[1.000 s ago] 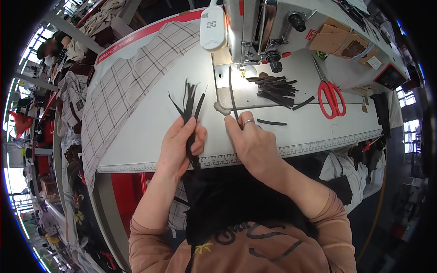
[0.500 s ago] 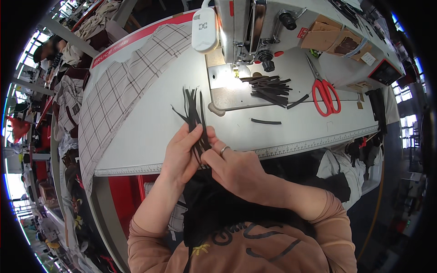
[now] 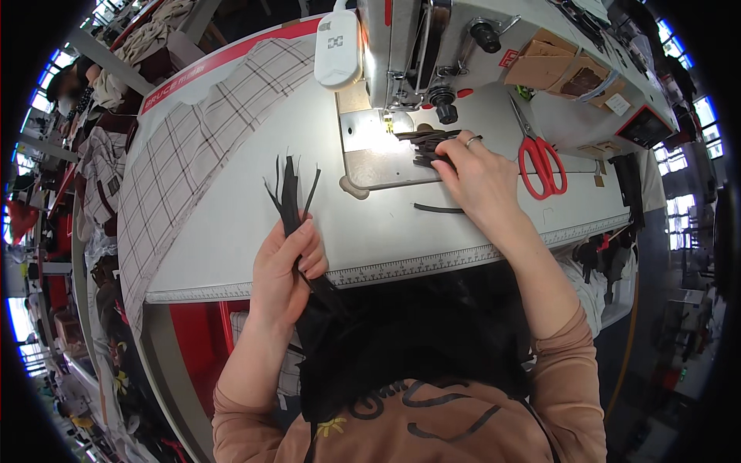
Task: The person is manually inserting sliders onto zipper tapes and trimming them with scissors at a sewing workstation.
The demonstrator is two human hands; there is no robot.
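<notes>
right hand (image 3: 482, 174) left the bundle, now fingers down on black strip pile (image 3: 428, 143) by the sewing machine (image 3: 409, 46); left hand (image 3: 285, 270) grips black strip bundle (image 3: 292, 197) alone.

There is one view, from a wide fisheye camera worn on the person's head. It looks steeply down and forward over the chest onto the white bench (image 3: 231, 231), near enough that both forearms enter from the lower edge. The sewing machine (image 3: 417, 46) stands at the top, at the far side of the bench. Straight edges, like the ruler strip along the bench front, bend toward the rim, and the corners are black.
</notes>
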